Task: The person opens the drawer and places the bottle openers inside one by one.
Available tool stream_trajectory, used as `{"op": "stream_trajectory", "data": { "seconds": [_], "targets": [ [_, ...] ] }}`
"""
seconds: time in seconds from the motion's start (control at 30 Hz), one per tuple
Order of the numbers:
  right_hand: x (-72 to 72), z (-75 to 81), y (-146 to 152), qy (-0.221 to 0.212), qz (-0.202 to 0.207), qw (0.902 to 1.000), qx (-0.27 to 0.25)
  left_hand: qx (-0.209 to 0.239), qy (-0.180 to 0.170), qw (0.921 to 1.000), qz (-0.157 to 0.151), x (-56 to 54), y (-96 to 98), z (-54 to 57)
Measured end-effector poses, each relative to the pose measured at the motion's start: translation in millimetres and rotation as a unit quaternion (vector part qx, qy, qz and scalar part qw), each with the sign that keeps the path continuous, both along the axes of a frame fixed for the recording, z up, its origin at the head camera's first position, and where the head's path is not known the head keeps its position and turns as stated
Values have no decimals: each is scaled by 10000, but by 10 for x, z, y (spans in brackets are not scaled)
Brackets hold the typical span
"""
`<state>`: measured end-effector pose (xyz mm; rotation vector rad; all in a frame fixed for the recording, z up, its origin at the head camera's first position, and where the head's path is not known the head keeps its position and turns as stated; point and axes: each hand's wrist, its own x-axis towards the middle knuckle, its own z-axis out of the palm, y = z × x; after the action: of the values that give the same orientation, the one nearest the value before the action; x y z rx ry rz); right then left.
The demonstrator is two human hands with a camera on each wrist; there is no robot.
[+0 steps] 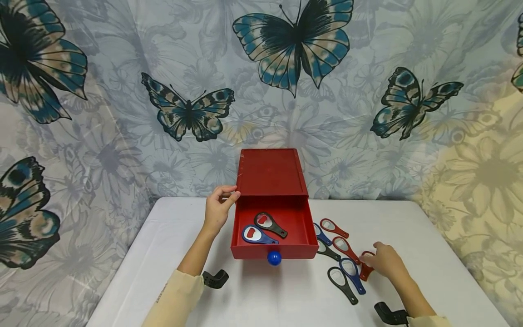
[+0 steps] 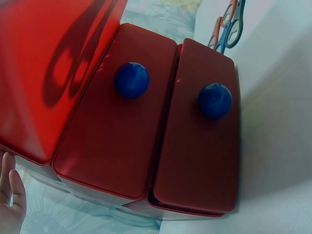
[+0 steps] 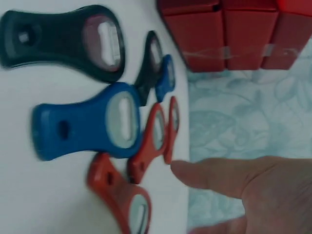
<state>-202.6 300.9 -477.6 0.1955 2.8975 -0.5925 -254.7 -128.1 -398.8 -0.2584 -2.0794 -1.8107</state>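
A red drawer box [image 1: 271, 172] stands on the table with its top drawer [image 1: 274, 252] pulled out. Inside lie a black bottle opener [image 1: 278, 228] and a blue bottle opener [image 1: 267, 239]. My left hand [image 1: 219, 206] rests its fingertips against the box's left side; in the left wrist view only part of the hand [image 2: 10, 204] shows. On the right, my right hand [image 1: 386, 260] reaches over a red bottle opener [image 1: 365, 272], fingers extended. Whether it touches that opener is unclear. In the right wrist view the red opener [image 3: 109, 183] lies below the hand [image 3: 273, 195].
Several more red, blue and black openers lie right of the box, such as a black one [image 1: 344, 286] and a blue one [image 1: 354, 275]. Two lower drawers with blue knobs [image 2: 131, 80] are closed. A butterfly-print cloth [image 1: 188, 168] hangs behind the white table [image 1: 245, 299].
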Motion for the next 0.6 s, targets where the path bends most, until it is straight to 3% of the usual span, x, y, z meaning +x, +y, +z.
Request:
{"op": "stream_trajectory", "data": {
  "seconds": [0.27,0.6],
  "targets": [
    [108,-173,-29,-241,-357,9985,338,76,96,9999,-29,-4,18,-3],
    [97,-283,8,-222,-630,9971,357,69,137,9999,10,2,14,-6]
  ]
}}
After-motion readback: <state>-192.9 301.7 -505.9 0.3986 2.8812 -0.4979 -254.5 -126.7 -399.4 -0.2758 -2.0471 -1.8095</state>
